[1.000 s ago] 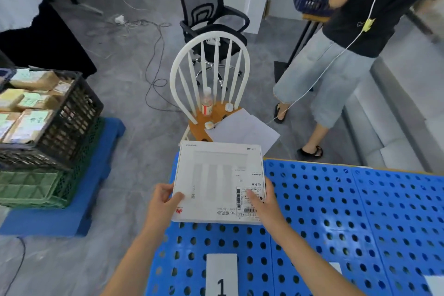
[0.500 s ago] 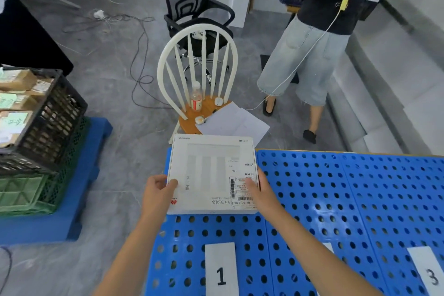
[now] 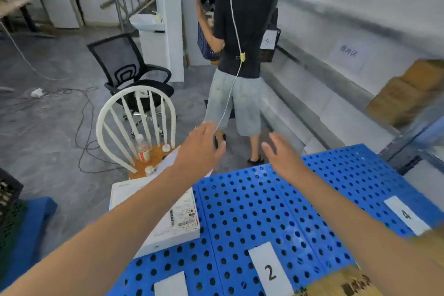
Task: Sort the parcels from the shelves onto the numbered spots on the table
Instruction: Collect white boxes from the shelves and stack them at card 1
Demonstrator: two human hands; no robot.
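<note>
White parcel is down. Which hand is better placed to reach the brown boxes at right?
Probably the right hand: open, empty, and on the side of the brown boxes. The left hand, also open, is farther from them.

Table [image 3: 252, 199]: blue plastic top, perforated all over with round holes, made of panels joined by seams running near to far.

On it:
- White parcel [image 3: 177, 230], a flat box, lying face up at the far left corner. Its shipping label [image 3: 185, 217] with barcodes is on the right near part of the top. Part of the box is hidden, so I cannot tell whether it overhangs the left edge.
- White card marked "2" [image 3: 270, 271], near centre, flat on the top.
- White card marked "4" [image 3: 406, 215], right side, flat.
- Another white card [image 3: 170, 285], near left, cut off by the frame; number not visible.
- Brown cardboard piece [image 3: 348, 283], near right corner, too blurred to identify.
</note>
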